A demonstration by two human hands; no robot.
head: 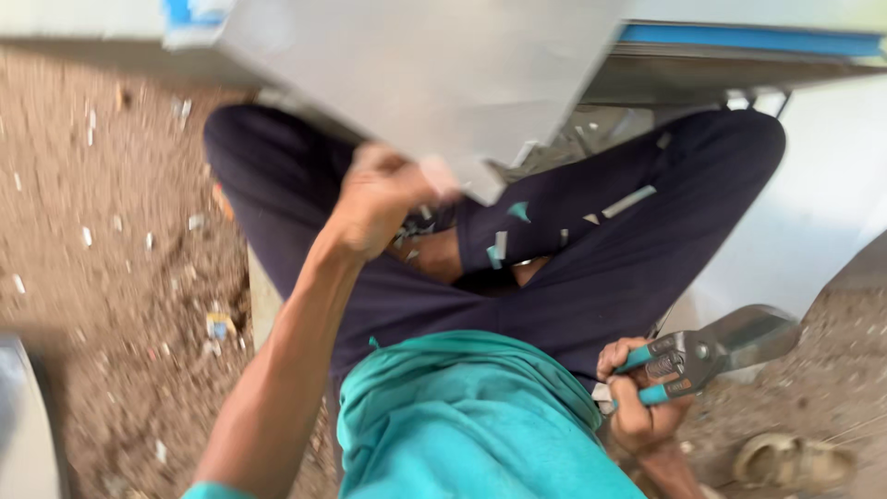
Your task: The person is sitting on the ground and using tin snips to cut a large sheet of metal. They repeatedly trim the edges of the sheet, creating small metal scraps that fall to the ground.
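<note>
I sit cross-legged on the ground in dark trousers and a teal shirt. My left hand (379,199) is raised in front of me and grips the lower corner of a grey metal sheet (416,74), which is tilted and blurred. My right hand (637,402) rests by my right thigh, closed around the teal handles of metal snips (711,351). The snips' blades point right and away from the sheet. Small sheet offcuts (517,212) lie on my trousers.
Brown dirt ground with scattered pale scraps spreads to the left. A large white sheet (813,212) lies at the right. A blue-edged metal panel (748,42) runs along the top. A worn sandal (795,460) lies at the bottom right. A grey object edge (23,416) shows bottom left.
</note>
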